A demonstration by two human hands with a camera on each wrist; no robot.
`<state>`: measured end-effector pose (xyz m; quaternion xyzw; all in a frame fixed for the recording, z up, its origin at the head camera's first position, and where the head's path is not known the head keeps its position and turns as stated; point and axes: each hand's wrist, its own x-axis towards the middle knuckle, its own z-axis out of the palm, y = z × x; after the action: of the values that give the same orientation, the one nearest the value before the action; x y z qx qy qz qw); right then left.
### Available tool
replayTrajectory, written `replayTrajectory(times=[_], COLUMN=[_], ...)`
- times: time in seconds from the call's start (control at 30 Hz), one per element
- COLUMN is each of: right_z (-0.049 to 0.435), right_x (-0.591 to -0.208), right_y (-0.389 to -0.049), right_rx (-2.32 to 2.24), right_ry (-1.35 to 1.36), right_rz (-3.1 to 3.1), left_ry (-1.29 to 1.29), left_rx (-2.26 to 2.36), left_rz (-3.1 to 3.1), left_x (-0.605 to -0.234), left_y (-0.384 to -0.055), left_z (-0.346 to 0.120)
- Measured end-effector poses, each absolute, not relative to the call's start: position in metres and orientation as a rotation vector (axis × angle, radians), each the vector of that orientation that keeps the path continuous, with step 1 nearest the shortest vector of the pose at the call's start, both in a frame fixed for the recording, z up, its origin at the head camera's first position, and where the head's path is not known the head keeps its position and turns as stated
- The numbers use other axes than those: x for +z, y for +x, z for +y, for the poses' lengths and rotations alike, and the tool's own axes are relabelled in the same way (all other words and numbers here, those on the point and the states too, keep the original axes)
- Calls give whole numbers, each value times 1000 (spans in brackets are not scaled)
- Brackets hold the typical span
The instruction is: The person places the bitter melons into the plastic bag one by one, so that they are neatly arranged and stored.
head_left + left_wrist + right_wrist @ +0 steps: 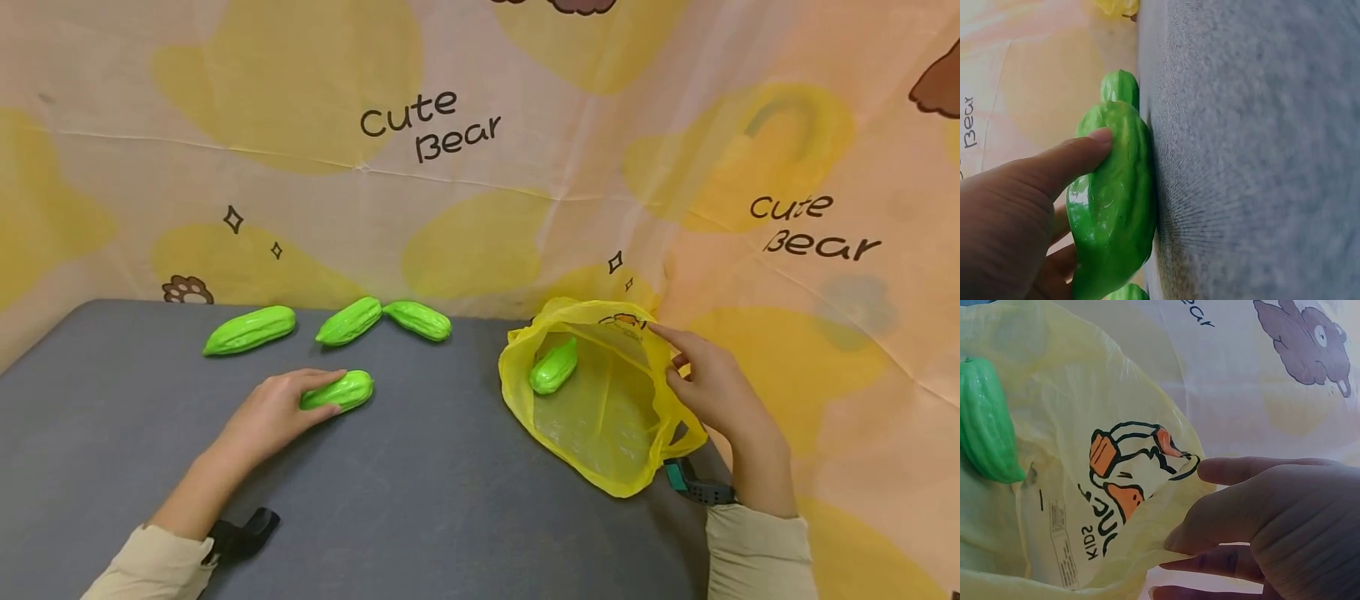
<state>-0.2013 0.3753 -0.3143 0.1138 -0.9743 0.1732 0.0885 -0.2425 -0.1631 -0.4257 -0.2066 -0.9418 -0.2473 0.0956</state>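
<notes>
My left hand (281,408) grips a bright green bitter melon (352,390) low over the grey table, thumb on one side and fingers on the other. In the left wrist view this bitter melon (1113,200) shows its ridged, glossy skin close to the table surface. My right hand (712,379) holds the right side of the rim of a yellow plastic bag (600,479), its mouth wide and facing me. Inside the bag lies another bitter melon (555,367). In the right wrist view, the thumb and fingertips of my right hand (1235,519) are at the bag's thin edge.
Along the table's back edge lie more bitter melons: one at the left (251,330), one in the middle (350,322) and one just right of it (420,320). A printed cloth (300,192) hangs behind and to the right of the table (420,517).
</notes>
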Motion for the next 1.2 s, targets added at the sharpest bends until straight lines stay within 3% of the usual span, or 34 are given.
replayTrajectory(times=[0.53,1.2], right_z=[380,376], right_x=[-312,-316], right_y=[-200,-200], right_rx=[485,511], right_ry=[336,337], right_rz=[-2861,-2901], left_ry=[-637,-621], left_rx=[-846,-936], left_rz=[-2769,-2801], left_x=[-417,-401], left_y=[-245,-251], left_z=[-162,-124])
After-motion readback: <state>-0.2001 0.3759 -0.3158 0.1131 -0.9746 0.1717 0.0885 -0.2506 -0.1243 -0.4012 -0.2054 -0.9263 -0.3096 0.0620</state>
